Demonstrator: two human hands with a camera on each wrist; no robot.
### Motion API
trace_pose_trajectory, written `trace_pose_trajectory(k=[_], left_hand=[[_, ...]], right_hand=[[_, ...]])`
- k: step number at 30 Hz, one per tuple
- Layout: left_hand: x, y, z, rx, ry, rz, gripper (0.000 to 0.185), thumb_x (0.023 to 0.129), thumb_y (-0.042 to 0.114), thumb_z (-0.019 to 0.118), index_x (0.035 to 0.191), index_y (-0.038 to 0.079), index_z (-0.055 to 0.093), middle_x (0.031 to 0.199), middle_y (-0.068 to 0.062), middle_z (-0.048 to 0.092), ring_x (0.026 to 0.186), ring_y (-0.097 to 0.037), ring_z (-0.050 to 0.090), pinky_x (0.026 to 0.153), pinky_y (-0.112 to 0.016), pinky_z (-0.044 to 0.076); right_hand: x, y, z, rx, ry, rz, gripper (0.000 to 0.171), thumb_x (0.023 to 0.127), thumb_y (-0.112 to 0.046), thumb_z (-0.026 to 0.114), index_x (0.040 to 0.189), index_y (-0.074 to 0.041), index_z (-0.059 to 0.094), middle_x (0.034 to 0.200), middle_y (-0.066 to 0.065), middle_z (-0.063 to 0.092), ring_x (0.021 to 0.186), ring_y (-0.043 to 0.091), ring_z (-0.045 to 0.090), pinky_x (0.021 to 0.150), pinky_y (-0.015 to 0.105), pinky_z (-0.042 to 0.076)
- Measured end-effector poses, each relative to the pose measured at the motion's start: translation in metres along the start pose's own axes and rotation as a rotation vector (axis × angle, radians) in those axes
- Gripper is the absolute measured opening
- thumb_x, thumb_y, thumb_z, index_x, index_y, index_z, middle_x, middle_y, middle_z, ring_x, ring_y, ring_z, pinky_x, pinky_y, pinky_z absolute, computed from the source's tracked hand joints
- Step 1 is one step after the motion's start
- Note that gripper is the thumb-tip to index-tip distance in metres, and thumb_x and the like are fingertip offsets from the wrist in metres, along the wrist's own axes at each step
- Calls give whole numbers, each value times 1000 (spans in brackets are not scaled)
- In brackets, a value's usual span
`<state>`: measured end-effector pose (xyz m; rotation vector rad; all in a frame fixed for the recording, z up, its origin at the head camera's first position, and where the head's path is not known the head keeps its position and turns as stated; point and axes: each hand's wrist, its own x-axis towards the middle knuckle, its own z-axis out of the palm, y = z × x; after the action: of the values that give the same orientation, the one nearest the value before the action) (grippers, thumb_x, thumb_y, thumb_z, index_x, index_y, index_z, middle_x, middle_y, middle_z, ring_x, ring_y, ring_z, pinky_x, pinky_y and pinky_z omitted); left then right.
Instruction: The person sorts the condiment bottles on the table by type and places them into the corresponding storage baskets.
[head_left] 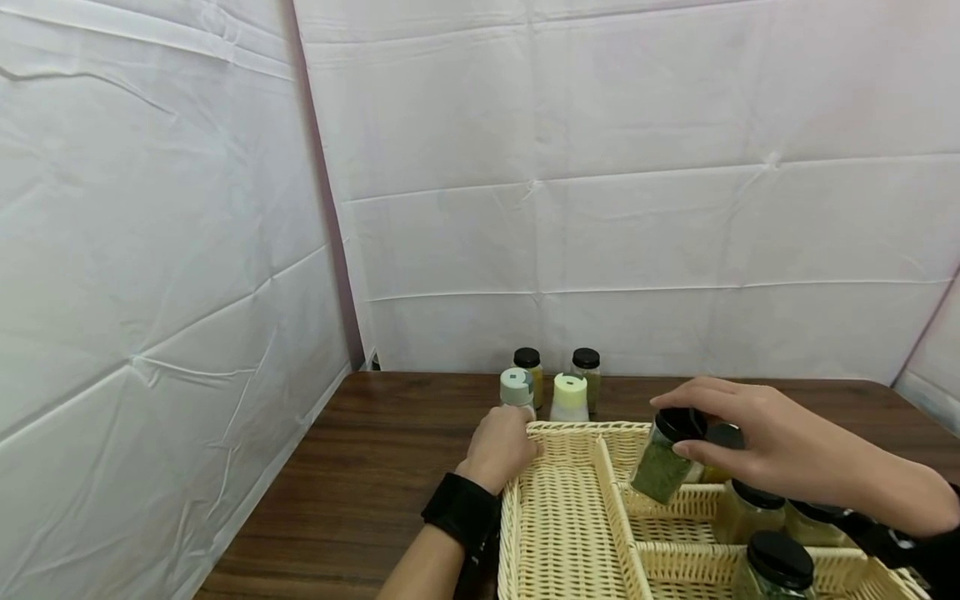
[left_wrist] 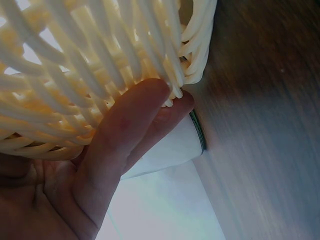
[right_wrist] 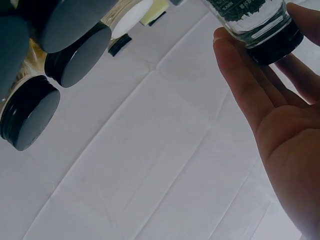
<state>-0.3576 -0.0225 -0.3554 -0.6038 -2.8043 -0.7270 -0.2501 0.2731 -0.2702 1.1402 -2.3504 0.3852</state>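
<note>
A small glass jar with a black lid and green dried herbs is held tilted in the air above the far right compartment of the woven cream wicker basket, clear of the basket floor. It is pinched near its lid by the right hand, whose fingers are curled round the cap from above with the thumb on the near side; in the right wrist view the jar's lid end is seen between the fingertips, with the palm left open below.

Just behind and below the lifted jar, further black-lidded glass jars are stood upright in the right-hand compartments, one more at the near edge. The long left compartment of the basket is seen bare of jars.

The left hand is rested against the basket's far left corner, fingers bent over the rim; in the left wrist view the fingers are pressed to the weave, though whether the rim is truly gripped cannot be told from the blurred picture.

Beyond the basket, on the dark wooden tabletop, a white shaker with a grey-green cap and a white shaker with a pale yellow cap are stood side by side, with two small black-lidded spice bottles behind them.
</note>
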Motion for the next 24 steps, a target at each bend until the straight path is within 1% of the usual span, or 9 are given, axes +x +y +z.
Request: trace_pose_trajectory(k=[3,9,15,18,21,24], left_hand=[[0,0,0,-5,-2,0,28,93,12,84,118,3,77,109,-13,76,98,-30,74,79,-39,60],[0,1,-1,-11,-6,-5,32,93,11,84,123,1,76,113,-16,76,102,-33,73,81,-41,60],[0,2,-1,11,-5,-4,34,93,14,84,124,1,76,113,-15,76,102,-32,73,82,-41,60],[0,1,-1,8,-3,-1,36,93,13,84,125,1,75,114,-16,76,103,-33,73,83,-42,60],[0,1,0,3,2,3,34,93,12,84,123,0,76,113,-16,76,101,-33,73,82,-41,60],[-1,1,-1,-3,-2,-1,32,92,11,84,122,1,76,112,-16,76,101,-32,73,81,-41,60]], right_hand=[[-2,-2,-1,-2,-16,3,61,88,-11,88,142,-26,65,132,-13,66,109,7,68,76,30,58],[-10,-6,-3,44,-61,10,59,91,-13,86,144,-26,62,132,-12,65,108,5,68,72,28,57],[-19,-10,-5,24,-79,-2,62,91,-15,87,144,-29,60,133,-13,64,111,7,67,74,30,58],[-24,-11,-5,38,-96,-12,62,91,-15,86,145,-29,59,133,-13,63,111,8,68,75,29,58],[-28,-11,-5,53,-113,-14,63,92,-15,86,146,-29,58,133,-12,63,110,7,68,75,28,58],[-32,-11,-4,43,-116,-17,64,90,-16,88,145,-30,58,132,-12,63,108,7,68,73,29,58]])
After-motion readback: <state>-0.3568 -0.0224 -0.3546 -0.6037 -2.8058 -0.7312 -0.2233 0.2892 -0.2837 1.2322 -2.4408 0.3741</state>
